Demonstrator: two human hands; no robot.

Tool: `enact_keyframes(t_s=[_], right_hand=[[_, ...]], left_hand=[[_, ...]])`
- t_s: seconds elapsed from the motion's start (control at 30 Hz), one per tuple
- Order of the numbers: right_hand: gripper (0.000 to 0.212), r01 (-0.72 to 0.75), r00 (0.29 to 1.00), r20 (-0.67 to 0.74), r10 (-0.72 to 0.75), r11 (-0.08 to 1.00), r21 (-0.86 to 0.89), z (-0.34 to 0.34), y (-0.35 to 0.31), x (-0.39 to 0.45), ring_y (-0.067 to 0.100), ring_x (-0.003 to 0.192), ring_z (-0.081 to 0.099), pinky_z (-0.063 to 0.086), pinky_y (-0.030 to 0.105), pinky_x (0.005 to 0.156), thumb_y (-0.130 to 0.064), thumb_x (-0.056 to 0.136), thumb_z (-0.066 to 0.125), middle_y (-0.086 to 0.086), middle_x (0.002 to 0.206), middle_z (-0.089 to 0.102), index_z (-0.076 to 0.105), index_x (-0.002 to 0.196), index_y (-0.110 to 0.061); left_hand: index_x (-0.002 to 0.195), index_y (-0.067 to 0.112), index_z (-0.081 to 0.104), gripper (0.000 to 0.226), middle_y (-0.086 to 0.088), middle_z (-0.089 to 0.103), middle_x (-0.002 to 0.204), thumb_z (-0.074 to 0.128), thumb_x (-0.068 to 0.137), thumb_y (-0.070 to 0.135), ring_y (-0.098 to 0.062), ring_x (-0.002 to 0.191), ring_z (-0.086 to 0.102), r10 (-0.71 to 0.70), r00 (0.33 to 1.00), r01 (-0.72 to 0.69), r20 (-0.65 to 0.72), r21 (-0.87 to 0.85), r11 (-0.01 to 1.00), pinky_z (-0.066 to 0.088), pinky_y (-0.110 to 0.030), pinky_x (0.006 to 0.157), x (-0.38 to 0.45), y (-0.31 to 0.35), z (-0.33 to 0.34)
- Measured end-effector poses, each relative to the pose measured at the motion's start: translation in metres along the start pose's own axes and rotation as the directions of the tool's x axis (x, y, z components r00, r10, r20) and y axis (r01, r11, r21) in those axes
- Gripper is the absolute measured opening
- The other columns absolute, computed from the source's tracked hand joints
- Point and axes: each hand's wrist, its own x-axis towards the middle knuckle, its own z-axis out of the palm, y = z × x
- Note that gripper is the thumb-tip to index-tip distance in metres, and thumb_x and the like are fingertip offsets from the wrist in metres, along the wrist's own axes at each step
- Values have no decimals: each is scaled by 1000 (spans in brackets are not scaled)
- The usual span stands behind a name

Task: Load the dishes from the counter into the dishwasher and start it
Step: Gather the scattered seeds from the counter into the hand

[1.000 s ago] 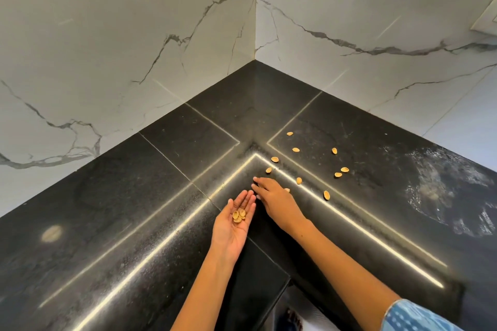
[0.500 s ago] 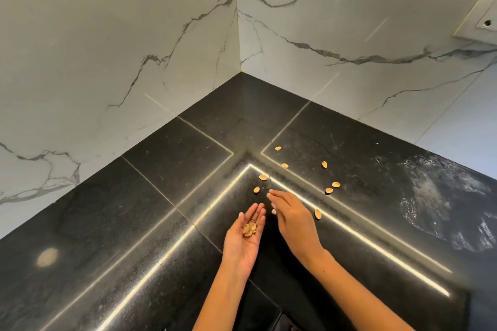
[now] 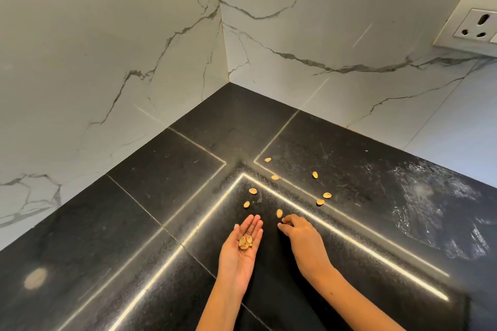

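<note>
No dishes or dishwasher are in view. Several tan nutshells lie scattered on the black stone counter [image 3: 166, 196] near its inner corner, among them one shell [image 3: 279, 213] just beyond my right fingertips. My left hand [image 3: 242, 247] is held palm up with straight fingers and carries a small pile of shells [image 3: 245, 242]. To its right, my right hand [image 3: 301, 239] is palm down with curled fingers. Its fingertips pinch a shell at the counter surface.
White marble-look walls meet in the corner behind the counter. A wall socket [image 3: 473, 27] is at the upper right. A whitish smeared patch [image 3: 435, 212] marks the counter at the right. More shells [image 3: 324, 198] lie between that patch and my hands.
My right hand went from above the left palm back down to the counter, to the right, and curled its fingers. The left palm stayed open with its shells. The view tilted up.
</note>
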Motion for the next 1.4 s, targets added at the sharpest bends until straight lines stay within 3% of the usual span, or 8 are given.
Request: enact_keyframes(t_s=[0.1,0.2,0.27,0.47,0.63,1.0,1.17,1.4], right_hand=[[23,-51,998,28,53,997,-49,-5,-7,2,22,105,56,46,36,86,-10,89,57,1,110,60,66,110,-14],[29,-30,995,84,46,983,-182,-14,-14,2,16,65,62,45,28,49,-11,54,86,-2,73,63,71,78,-18],[44,-36,996,75,57,966,-257,-17,-16,3,13,49,57,38,24,36,-11,33,92,-5,59,57,68,69,-19],[38,-8,1000,27,15,969,-247,-22,-21,8,22,73,62,48,33,51,-9,65,79,6,83,63,64,100,-7],[53,8,987,154,38,959,-285,-15,-19,1,27,109,46,44,40,88,-1,87,55,11,120,48,34,135,-8],[57,24,980,197,28,967,-253,-21,-21,-6,26,108,46,41,32,84,6,83,54,10,119,48,31,133,-9],[32,89,993,89,-79,989,-115,-23,-10,-18,20,99,45,34,24,80,1,88,42,3,113,50,44,117,-13],[18,-12,998,-54,16,996,83,-21,-13,-21,14,84,53,46,28,70,-10,93,47,-7,95,57,49,107,-21]], left_hand=[[108,-9,59,36,-24,68,105,33,102,16,-28,88,70,0,1000,0,4,6,1000,54,-37,80,0,-1,1],[109,-9,58,36,-24,68,105,33,102,17,-28,88,70,-2,1000,2,8,11,1000,54,-38,81,0,-2,0],[109,-8,58,36,-24,68,105,33,102,17,-28,88,70,-4,1000,3,10,15,1000,53,-38,81,-1,-3,-1],[109,-8,58,36,-23,68,103,33,102,17,-27,88,70,-12,1000,11,14,27,1000,55,-36,79,-5,-4,-3],[109,-8,58,37,-23,69,102,32,103,18,-29,102,63,-23,1000,22,17,56,998,55,-36,79,-9,-6,-4],[112,-7,58,38,-23,67,107,32,103,18,-27,94,68,-47,998,44,34,69,997,56,-34,79,-15,-10,-9],[111,-7,58,38,-24,67,107,32,103,18,-29,98,67,-48,998,45,32,90,995,55,-34,80,-18,-10,-10],[114,-7,57,38,-23,64,113,32,103,19,-29,109,60,-26,999,25,17,89,996,50,-36,91,-12,-16,-9]])
